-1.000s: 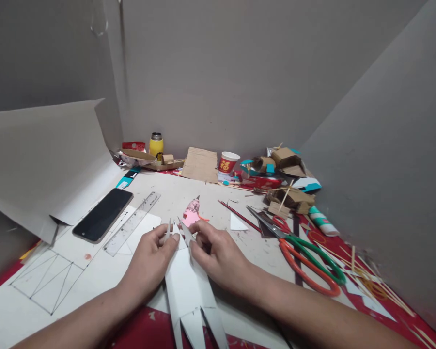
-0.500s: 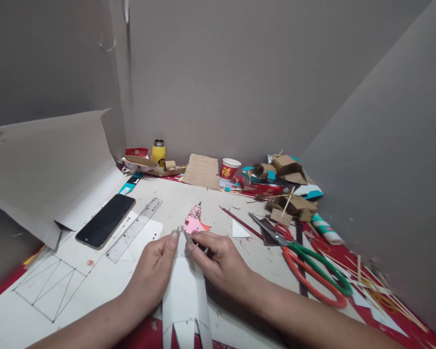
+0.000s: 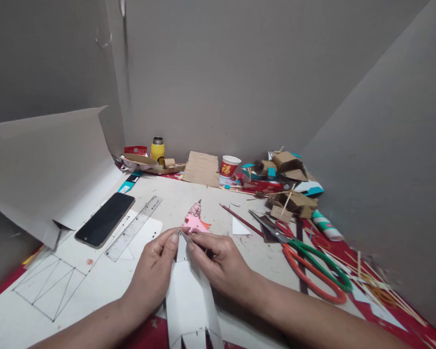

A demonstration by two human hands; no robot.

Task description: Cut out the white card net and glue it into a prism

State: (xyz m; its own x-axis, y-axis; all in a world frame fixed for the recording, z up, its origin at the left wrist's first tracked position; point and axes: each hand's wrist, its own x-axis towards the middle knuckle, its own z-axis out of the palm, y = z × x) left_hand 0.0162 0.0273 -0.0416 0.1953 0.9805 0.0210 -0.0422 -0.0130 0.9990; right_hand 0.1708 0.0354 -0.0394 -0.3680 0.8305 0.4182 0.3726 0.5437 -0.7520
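A folded white card piece (image 3: pixel 192 295) stretches toward me, with pointed cut flaps at its near end and a narrow tip at its far end. My left hand (image 3: pixel 157 264) pinches the left side of that tip between thumb and fingers. On the other side, my right hand (image 3: pixel 218 257) is closed on the tip's right flap, its thumb on top. The two hands almost meet there. Just beyond the fingertips lies a pink paper cone shape (image 3: pixel 195 218) with a dark point and an orange bit, partly covered by my fingers.
Left of the hands are a phone (image 3: pixel 105 219), a clear ruler (image 3: pixel 133 229) and a pencil-drawn card sheet (image 3: pixel 53 286). To the right lie large scissors (image 3: pixel 305 257) and a red pencil (image 3: pixel 241 219). A paper cup (image 3: pixel 230 167) and yellow bottle (image 3: pixel 157 151) stand behind.
The card's near end has swung slightly right while both hands stay at its tip. My left fingers have come over the tip and closer to the right hand.
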